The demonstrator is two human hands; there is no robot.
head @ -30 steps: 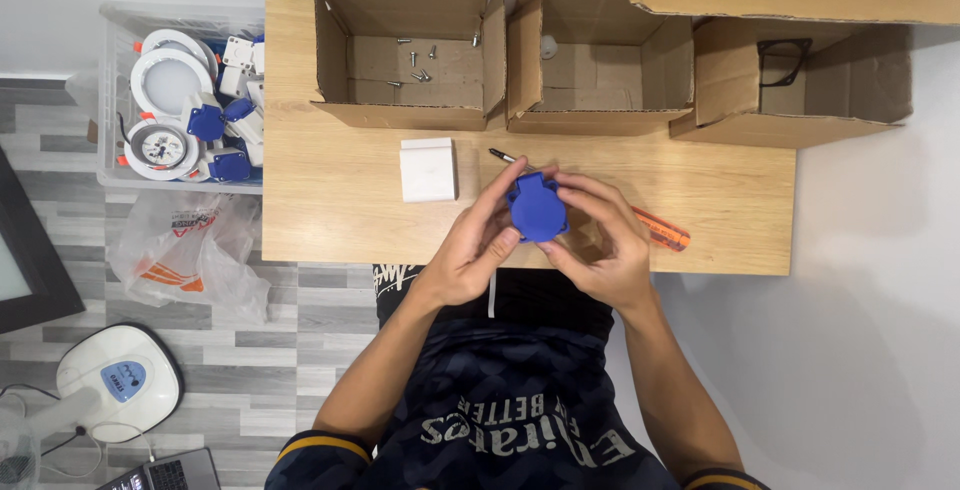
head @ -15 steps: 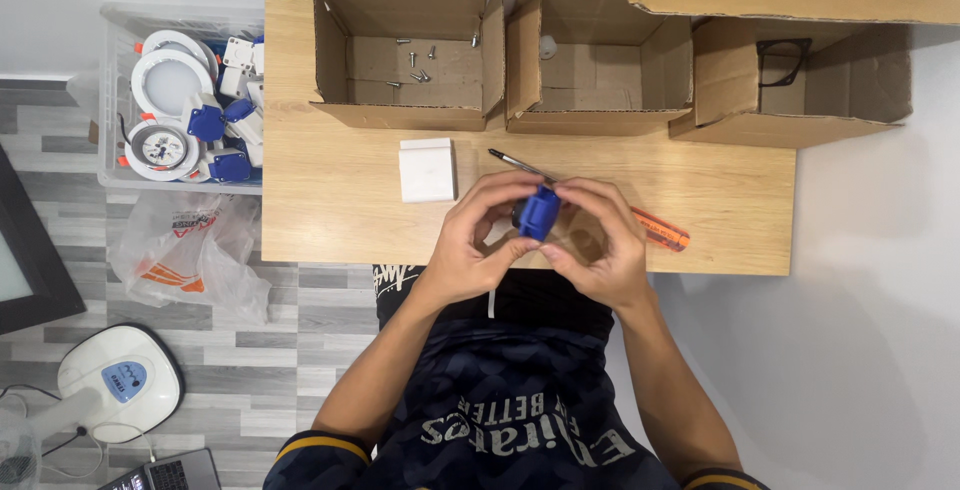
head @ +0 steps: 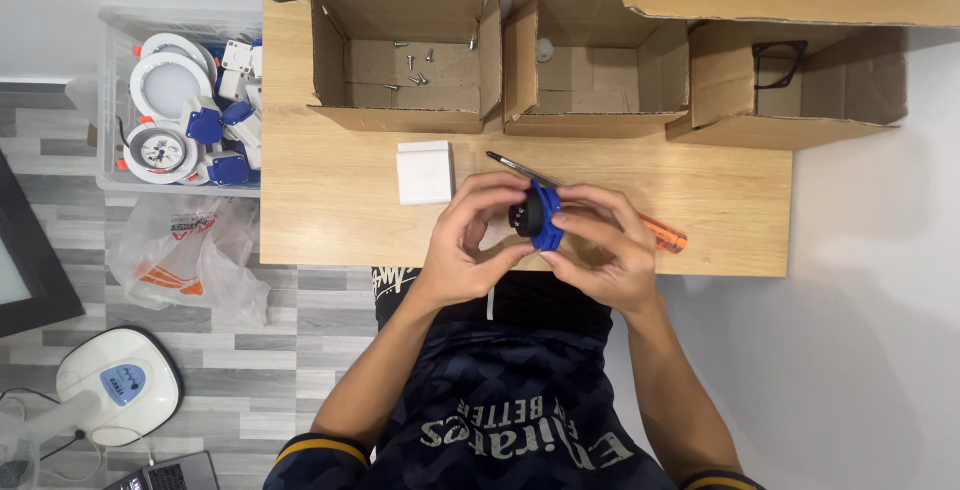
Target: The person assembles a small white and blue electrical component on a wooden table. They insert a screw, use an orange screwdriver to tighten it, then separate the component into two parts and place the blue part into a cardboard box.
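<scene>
Both hands hold a small blue round part [head: 543, 215] with a black inner piece, turned on edge, above the front of the wooden table [head: 330, 210]. My left hand [head: 470, 240] grips its left side, thumb and fingers curled around the black face. My right hand [head: 600, 250] clasps the blue side from the right. A screwdriver [head: 520, 167] with an orange handle [head: 668, 235] lies on the table behind my hands, partly hidden by them. A small white box [head: 424, 171] rests just left of my hands.
Three open cardboard boxes stand along the table's back: one with several screws [head: 415, 65], a middle one [head: 590, 60], and one holding a black ring [head: 780, 65]. A clear bin [head: 180, 100] of white round lamps and blue parts sits left. A plastic bag [head: 185, 255] lies on the floor.
The blue part has been turned from face-up to on edge between my hands, showing its black inner side. My hands stay above the same spot on the table.
</scene>
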